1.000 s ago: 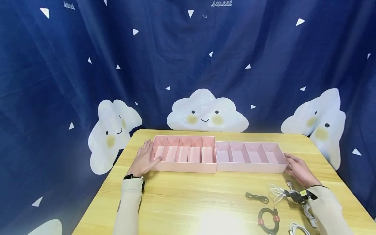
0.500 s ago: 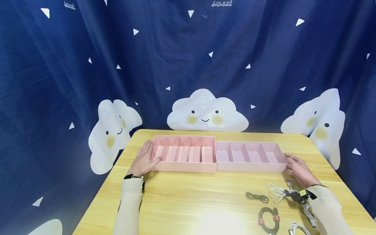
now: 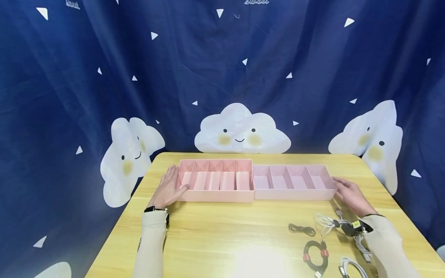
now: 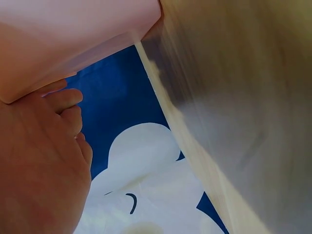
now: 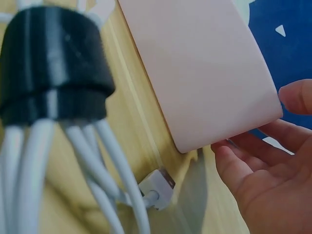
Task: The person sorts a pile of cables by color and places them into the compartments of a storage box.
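Note:
A pink divided box (image 3: 218, 196) and a lower lilac divided box (image 3: 295, 194) stand end to end on the table, their compartments bare. At the left end of the pink box, my left hand (image 3: 168, 189) rests against the wall, fingers extended, thumb at the front corner. In the left wrist view, part of the left hand (image 4: 44, 161) shows under the box's pink side. My right hand (image 3: 352, 196) touches the outer end of the lilac box with loosely bent fingers. In the right wrist view, its fingertips meet the end of the lilac box (image 5: 209, 73).
Several coiled cables lie at the front right: a thin black cable (image 3: 301, 229), a black cable with red ties (image 3: 315, 266), a white cable bundle (image 3: 325, 221) and another white cable (image 3: 351, 261). A blue curtain (image 3: 208, 69) hangs behind the wooden table (image 3: 208, 239).
The head view has shifted slightly, so the whole scene sits a little further left. Both hands stay at the outer ends of the two boxes.

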Motion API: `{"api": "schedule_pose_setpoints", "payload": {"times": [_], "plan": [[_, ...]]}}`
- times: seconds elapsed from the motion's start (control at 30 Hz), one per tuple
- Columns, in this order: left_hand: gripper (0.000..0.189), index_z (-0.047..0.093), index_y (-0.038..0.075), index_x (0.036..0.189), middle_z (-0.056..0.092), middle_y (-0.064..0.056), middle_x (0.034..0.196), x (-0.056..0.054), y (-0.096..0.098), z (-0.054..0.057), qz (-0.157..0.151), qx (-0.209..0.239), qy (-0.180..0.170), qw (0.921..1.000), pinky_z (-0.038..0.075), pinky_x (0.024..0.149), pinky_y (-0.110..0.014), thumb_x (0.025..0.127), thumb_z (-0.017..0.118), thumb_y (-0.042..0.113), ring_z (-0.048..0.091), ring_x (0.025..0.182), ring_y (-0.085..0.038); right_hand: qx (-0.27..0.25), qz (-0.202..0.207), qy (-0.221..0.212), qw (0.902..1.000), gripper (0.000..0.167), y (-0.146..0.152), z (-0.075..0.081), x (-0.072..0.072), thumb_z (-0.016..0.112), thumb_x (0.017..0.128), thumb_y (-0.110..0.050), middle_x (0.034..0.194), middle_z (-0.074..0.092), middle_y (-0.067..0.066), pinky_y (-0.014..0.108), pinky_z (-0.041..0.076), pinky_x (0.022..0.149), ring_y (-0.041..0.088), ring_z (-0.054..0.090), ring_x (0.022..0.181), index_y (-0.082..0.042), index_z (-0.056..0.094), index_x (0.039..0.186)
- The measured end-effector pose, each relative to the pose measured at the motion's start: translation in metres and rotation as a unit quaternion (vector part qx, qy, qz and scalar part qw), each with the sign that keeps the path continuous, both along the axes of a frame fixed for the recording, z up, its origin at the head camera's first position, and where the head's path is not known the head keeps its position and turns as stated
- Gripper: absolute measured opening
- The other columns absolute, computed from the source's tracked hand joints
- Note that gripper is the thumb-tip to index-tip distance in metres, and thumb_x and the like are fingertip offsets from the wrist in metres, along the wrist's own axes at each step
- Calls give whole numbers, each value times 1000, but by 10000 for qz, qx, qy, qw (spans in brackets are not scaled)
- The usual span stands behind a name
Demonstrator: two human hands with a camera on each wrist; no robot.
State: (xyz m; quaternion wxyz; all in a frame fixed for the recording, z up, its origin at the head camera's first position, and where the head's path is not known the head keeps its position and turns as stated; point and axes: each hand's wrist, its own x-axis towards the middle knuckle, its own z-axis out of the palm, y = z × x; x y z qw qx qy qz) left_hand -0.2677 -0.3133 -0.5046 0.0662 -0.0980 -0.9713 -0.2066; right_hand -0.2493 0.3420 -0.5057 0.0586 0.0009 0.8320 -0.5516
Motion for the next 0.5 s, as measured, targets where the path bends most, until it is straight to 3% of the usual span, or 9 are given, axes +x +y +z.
{"api": "schedule_pose_setpoints", "payload": {"times": [0.23, 0.43, 0.5], "plan": [[98, 17, -8, 162, 15, -28, 171, -2, 0, -2, -11, 36, 79, 10000, 13, 128, -66, 98, 57, 55, 11, 161, -45, -47, 35, -13, 10000, 69, -1, 3, 3, 36, 113, -34, 154, 34, 42, 7, 52, 87, -23, 51, 98, 19, 23, 155], [97, 17, -8, 162, 15, -28, 171, -2, -1, -2, -32, 64, 106, 9999, 13, 128, -65, 98, 58, 53, 10, 161, -44, -152, 23, 27, 9999, 68, 0, 2, 6, 42, 112, -30, 143, 53, 23, 10, 54, 87, -19, 55, 98, 19, 23, 154], [98, 16, -8, 162, 14, -28, 171, -2, -1, -2, -52, 37, 73, 10000, 12, 128, -66, 98, 57, 53, 9, 161, -44, -180, 22, 21, 9998, 67, -1, 2, 6, 41, 112, -29, 143, 52, 23, 10, 54, 88, -19, 55, 98, 20, 24, 154]]}}
